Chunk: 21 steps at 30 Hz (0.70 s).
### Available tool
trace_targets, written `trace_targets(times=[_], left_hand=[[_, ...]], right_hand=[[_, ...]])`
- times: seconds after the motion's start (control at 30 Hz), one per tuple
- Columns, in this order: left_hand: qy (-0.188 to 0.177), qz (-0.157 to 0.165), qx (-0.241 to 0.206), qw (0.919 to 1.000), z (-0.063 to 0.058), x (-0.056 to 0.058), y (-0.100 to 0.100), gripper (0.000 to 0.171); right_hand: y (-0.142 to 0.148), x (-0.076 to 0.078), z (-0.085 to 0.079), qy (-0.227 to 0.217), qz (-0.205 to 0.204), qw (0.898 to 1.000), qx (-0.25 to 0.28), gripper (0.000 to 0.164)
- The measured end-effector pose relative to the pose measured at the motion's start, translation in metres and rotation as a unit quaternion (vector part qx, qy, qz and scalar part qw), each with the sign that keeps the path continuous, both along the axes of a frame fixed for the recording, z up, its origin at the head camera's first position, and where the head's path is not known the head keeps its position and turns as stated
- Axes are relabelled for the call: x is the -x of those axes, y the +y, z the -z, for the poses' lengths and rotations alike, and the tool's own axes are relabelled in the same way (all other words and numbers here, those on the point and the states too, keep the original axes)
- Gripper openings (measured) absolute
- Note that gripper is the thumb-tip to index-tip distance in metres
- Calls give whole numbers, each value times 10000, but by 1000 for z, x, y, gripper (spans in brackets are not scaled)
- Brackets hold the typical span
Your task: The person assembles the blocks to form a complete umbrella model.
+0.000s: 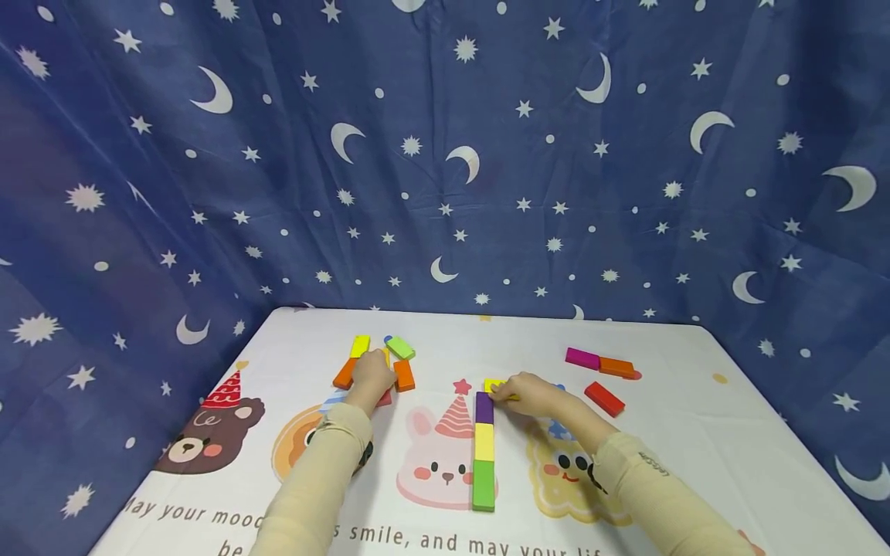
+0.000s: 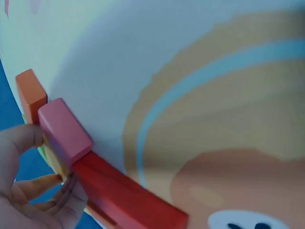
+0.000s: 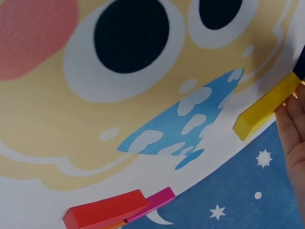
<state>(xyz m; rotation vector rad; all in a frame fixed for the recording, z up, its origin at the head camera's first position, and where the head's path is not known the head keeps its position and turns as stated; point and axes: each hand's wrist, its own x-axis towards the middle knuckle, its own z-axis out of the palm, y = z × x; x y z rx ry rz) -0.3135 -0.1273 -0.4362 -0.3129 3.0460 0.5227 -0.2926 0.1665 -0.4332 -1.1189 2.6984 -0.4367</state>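
At the left cluster, my left hand [image 1: 373, 378] has its thumb and fingers about a pale yellow block [image 2: 56, 160] and pinches it. A pink block [image 2: 66, 131], a red block [image 2: 128, 193] and an orange block [image 2: 32, 93] stand close beside those fingers. My right hand [image 1: 531, 395] holds a bright yellow block [image 3: 267, 107] at the far end of a row. Its fingers lie along the block's side; the thumb is hidden in the right wrist view. The row runs toward me: purple block [image 1: 484, 408], light yellow block [image 1: 484, 442], green block [image 1: 483, 486].
Around the left hand lie a yellow block [image 1: 360, 345], a light green block [image 1: 400, 347] and orange blocks [image 1: 404, 376]. On the right are a magenta block [image 1: 582, 358], an orange block [image 1: 616, 367] and a red block [image 1: 605, 398]. A blue curtain [image 1: 417, 193] hangs behind the printed tablecloth [image 1: 695, 432].
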Motion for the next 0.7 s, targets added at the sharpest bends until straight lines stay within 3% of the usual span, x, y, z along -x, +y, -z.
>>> trace_targets(times=[0.17,0.4,0.7], left_hand=[[263,-142,-19,9996,1,-1,-3,33],[550,-28,193,9983,-6,0,-11,29],[671,121,229,9974,-11,1,-18,36]], right_hand=[[1,-1,1,39,-70,10000,2,27],[0,-2,0,-75,151,9999,-21,26],[-1,-3,-1,-146,165,9998,-26,28]])
